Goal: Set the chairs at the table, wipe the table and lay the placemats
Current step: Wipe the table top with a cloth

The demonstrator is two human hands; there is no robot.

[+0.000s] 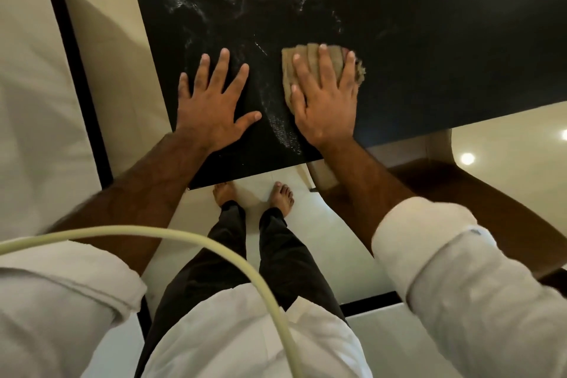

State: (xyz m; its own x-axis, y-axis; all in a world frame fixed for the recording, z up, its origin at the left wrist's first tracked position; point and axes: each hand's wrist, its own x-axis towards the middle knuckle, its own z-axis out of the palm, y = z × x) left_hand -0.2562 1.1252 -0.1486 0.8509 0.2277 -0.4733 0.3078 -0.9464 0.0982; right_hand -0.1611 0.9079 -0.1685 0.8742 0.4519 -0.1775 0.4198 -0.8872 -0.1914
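Note:
A glossy black table [414,49] fills the upper part of the head view, streaked with wet wipe marks. My right hand [325,98] lies flat with spread fingers on a folded beige cloth [306,54], pressing it onto the tabletop near the front edge. My left hand [211,104] rests flat on the bare tabletop just left of the cloth, fingers spread. A brown chair [478,193] with a curved beige back stands at the table's right front, partly under the edge. No placemats are in view.
The table's near corner [191,187] is right in front of my bare feet on a pale tiled floor [254,181]. A black floor strip [76,70] runs along the left. A cream cable [214,252] crosses my chest.

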